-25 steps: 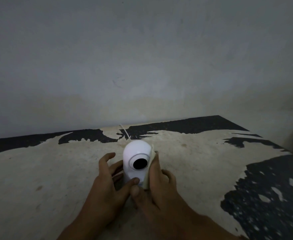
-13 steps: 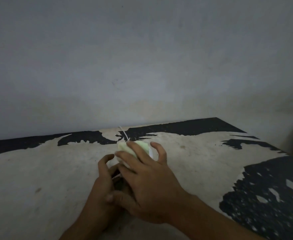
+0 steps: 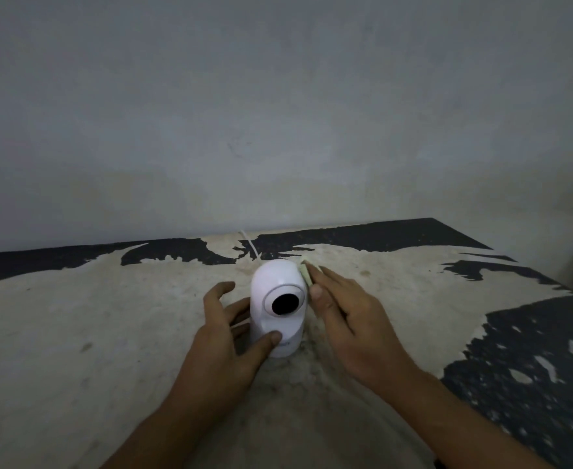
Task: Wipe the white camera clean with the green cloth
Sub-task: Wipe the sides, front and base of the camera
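Observation:
The white camera (image 3: 274, 282) stands upright on the worn table (image 3: 75, 333), its round black lens facing me. My left hand (image 3: 224, 336) grips its base, thumb across the front and fingers behind the left side. My right hand (image 3: 349, 319) presses the pale green cloth (image 3: 307, 274) flat against the camera's right side. Only a thin strip of cloth shows past my fingers. A white cable (image 3: 251, 245) runs from behind the camera toward the wall.
The table top is beige with peeling black patches, largest at the right (image 3: 532, 367) and along the back edge (image 3: 58, 255). A plain grey wall (image 3: 278, 113) rises directly behind the table. The table's right corner ends near the frame's edge.
My right hand with the cloth has slid from over the camera's top and front down to its right side, uncovering the lens. My left hand has kept hold of the base.

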A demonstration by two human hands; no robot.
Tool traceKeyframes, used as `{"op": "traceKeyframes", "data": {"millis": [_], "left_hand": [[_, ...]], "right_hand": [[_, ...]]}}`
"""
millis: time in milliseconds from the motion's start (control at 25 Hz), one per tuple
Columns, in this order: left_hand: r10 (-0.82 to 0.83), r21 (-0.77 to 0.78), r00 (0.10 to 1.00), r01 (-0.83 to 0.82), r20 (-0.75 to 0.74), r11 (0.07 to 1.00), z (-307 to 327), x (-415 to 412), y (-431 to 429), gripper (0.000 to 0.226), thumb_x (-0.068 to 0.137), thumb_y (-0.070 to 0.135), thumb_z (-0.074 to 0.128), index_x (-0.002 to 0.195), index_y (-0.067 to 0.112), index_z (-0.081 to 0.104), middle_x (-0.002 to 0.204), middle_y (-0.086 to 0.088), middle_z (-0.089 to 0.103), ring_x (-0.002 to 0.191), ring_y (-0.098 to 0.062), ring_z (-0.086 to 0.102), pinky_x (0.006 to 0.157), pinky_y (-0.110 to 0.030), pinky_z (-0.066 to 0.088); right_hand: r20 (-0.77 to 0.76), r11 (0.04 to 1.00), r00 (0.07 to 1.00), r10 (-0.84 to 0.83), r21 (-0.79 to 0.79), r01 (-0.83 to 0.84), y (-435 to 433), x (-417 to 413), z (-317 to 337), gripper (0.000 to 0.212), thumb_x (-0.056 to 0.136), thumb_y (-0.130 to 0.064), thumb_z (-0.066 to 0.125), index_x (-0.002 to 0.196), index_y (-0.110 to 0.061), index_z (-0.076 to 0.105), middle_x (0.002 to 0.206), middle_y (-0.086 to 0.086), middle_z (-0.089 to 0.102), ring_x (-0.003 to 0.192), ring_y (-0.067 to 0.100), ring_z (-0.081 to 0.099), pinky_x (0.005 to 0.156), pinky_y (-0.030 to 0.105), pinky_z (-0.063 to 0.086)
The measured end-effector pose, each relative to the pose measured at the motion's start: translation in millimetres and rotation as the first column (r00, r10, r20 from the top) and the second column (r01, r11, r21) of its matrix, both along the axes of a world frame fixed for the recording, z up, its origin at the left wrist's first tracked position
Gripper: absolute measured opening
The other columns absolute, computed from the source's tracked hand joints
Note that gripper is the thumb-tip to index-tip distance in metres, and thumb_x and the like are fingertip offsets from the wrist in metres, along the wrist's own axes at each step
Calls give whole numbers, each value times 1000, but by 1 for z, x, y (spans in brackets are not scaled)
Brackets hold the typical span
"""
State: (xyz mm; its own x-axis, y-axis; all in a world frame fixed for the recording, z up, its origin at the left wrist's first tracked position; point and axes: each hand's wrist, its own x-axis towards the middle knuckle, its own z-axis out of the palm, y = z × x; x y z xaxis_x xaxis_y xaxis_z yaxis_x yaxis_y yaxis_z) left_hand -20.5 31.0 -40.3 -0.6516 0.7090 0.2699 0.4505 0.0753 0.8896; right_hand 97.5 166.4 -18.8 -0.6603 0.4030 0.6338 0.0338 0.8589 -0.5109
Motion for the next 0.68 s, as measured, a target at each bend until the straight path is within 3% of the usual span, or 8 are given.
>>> {"op": "traceKeyframes", "data": {"millis": [160, 320, 440, 600, 680], "left_hand": [[-8, -6, 1000, 8, -15, 1000, -1, 0, 0, 85, 64, 44, 68, 129, 39, 13, 138, 1, 48, 108, -3, 47, 96, -26, 38], [-4, 0, 999, 4, -35, 1000, -1, 0, -1, 84, 64, 44, 67, 128, 42, 13, 136, 3, 50, 105, -1, 48, 91, -20, 38], [0, -2, 999, -1, -38, 1000, -2, 0, -1, 84, 67, 40, 69, 129, 40, 13, 137, 2, 49, 107, -2, 48, 92, -22, 38], [19, -12, 999, -20, -41, 1000, -3, -1, 0, 85, 68, 37, 71, 130, 40, 13, 140, -1, 46, 117, -12, 50, 97, -31, 40], [21, -9, 999, -21, -49, 1000, -4, -1, 1, 85, 67, 38, 70, 129, 42, 13, 140, -1, 45, 117, -12, 50, 97, -31, 39]], "right_hand": [[-123, 995, 989, -87, -67, 79, 5, 1, -18, 24, 89, -24, 63, 109, -15, 70, 108, -10, 62, 97, -6, 56, 76, 4, 44], [-183, 991, 978, -103, -100, 86, 2, 2, -22, 19, 80, -11, 74, 99, -13, 73, 92, -5, 68, 84, 2, 63, 71, 17, 54], [-256, 988, 961, -109, -137, 75, -1, 4, -15, 24, 79, -11, 76, 102, -14, 69, 92, -6, 69, 86, 2, 64, 71, 14, 54], [-183, 997, 983, 12, 75, 2, -3, 8, -21, 12, 77, -4, 77, 89, -6, 74, 84, 4, 69, 76, 8, 64, 65, 27, 56], [-202, 992, 979, 29, 130, -2, 1, 8, -19, 13, 77, -2, 76, 90, -3, 75, 86, 7, 68, 78, 10, 64, 68, 25, 55]]}}
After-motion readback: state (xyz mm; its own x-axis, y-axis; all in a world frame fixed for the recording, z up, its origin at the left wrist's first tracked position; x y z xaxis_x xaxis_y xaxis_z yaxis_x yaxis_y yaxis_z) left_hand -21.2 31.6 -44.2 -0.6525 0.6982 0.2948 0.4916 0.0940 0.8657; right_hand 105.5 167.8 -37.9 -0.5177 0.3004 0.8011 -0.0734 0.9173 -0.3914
